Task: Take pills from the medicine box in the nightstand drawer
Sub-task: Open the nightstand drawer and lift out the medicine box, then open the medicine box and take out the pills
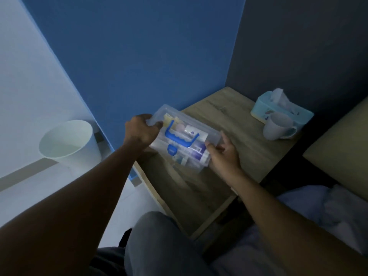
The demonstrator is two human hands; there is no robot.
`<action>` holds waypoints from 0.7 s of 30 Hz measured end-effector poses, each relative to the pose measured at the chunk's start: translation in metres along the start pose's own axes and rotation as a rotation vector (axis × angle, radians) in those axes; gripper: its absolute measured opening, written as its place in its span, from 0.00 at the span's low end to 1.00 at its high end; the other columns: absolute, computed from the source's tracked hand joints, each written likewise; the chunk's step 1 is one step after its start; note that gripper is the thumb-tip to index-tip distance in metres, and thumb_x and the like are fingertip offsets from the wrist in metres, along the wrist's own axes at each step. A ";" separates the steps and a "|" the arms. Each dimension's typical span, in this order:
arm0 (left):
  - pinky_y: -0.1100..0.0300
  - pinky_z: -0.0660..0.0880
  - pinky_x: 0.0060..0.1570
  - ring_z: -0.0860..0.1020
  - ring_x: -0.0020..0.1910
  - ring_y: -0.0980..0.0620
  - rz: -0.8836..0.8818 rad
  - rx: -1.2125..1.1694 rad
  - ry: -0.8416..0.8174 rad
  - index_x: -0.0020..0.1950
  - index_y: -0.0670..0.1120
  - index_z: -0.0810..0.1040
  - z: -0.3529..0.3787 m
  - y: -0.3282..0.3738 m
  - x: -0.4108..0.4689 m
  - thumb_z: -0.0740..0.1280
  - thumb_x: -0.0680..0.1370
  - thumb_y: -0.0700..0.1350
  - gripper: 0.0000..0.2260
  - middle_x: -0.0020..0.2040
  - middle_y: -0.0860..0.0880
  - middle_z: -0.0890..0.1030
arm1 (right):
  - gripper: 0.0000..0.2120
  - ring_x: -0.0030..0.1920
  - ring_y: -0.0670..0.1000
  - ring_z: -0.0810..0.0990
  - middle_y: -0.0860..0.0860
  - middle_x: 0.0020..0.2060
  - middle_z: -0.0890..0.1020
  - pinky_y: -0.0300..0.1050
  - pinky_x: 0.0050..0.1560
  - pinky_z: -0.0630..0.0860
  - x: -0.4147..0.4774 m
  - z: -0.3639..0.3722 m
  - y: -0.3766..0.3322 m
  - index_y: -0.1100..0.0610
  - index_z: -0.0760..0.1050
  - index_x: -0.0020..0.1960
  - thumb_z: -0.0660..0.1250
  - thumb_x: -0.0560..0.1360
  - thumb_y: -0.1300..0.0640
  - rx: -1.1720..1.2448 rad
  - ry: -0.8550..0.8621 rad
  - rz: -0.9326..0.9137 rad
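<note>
Two hands are wrapped around the medicine box (184, 137), one at each end. The clear box is held between them, over the near edge of the nightstand (235, 140); whether it rests on the wood or floats just above it cannot be told. The far left corner is pinched by the left hand (140, 131), fingers curled over the rim. The near right end is cupped by the right hand (224, 155), thumb pressed on the lid. It is likely held at both ends so it stays level and nothing inside gets shaken. The blue handle (180, 136) and blue latch (171, 150) are left free, and the lid looks closed.

The packets inside are blurred, so no pills can be made out. The drawer is hidden. Beyond the right hand, a cup (278, 126) is seen touching a tissue box (281, 107). Left of the left hand, a white bin (69, 142) is seen.
</note>
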State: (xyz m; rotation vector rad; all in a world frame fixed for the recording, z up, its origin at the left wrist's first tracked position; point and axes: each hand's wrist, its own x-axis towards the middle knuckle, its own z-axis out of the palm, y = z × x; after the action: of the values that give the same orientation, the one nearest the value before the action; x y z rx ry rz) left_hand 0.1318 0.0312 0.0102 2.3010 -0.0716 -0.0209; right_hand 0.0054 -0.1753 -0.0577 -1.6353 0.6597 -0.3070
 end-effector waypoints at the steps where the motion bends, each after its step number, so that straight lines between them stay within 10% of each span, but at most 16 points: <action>1: 0.56 0.73 0.63 0.78 0.62 0.45 0.011 0.005 0.001 0.65 0.45 0.78 0.003 0.008 0.004 0.71 0.72 0.58 0.26 0.62 0.45 0.81 | 0.38 0.44 0.39 0.85 0.52 0.55 0.84 0.35 0.40 0.82 0.009 -0.005 -0.005 0.50 0.59 0.80 0.73 0.75 0.52 0.000 0.014 -0.010; 21: 0.57 0.73 0.62 0.77 0.62 0.47 0.044 -0.102 -0.116 0.68 0.46 0.76 0.113 0.010 0.091 0.68 0.75 0.59 0.26 0.61 0.48 0.81 | 0.19 0.46 0.41 0.86 0.48 0.54 0.86 0.33 0.40 0.80 0.116 -0.036 -0.003 0.48 0.74 0.70 0.67 0.79 0.52 -0.219 0.049 -0.105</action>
State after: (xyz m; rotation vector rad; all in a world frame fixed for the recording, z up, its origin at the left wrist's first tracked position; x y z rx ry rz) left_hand 0.2176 -0.0651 -0.0572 2.1938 -0.1775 -0.1328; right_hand 0.0794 -0.2712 -0.0679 -1.8807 0.6641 -0.3618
